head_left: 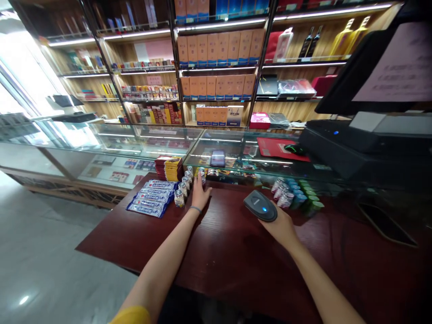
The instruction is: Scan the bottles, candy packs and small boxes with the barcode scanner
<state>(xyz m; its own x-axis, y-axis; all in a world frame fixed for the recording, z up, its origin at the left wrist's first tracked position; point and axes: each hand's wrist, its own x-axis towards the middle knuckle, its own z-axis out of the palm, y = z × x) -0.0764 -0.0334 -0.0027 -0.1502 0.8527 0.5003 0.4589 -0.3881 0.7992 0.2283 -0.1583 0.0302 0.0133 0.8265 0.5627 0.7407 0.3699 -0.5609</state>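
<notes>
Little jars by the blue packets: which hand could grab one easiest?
Probably the left hand: its fingers already rest against the row of little jars. The right hand is apart, holding the scanner.

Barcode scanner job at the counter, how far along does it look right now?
Early, it seems. The right hand holds the barcode scanner, its blue light on. The left hand reaches for the small jars lined up beside the blue packs. No jar is lifted yet. The second cluster of jars by the scanner and the green-capped ones sit untouched. Nothing shows what has been scanned.
</notes>
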